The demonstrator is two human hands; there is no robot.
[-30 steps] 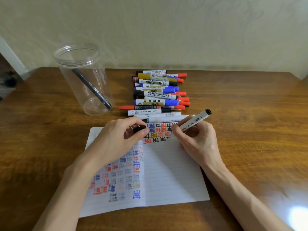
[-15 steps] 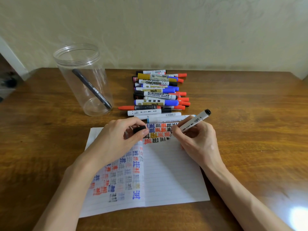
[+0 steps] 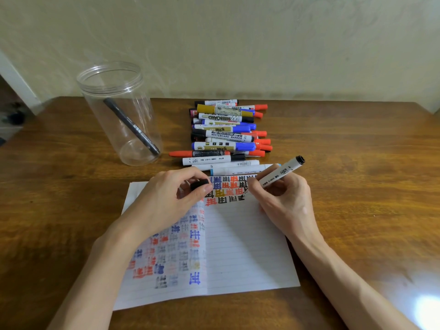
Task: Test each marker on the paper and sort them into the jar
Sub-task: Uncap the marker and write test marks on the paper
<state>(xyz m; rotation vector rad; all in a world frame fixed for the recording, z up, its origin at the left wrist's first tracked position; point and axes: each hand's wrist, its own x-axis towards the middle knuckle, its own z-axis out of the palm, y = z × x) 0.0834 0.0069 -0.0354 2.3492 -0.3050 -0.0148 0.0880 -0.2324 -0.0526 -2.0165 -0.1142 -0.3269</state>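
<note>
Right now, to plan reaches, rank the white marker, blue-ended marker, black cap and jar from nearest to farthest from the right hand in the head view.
1. The white marker: gripped in the right hand.
2. The blue-ended marker: just beyond its fingers.
3. The black cap: across the paper, pinched by the left hand.
4. The jar: far left.

Left hand [image 3: 164, 203] curled, seemingly pinching; right hand [image 3: 285, 201] gripping.
</note>
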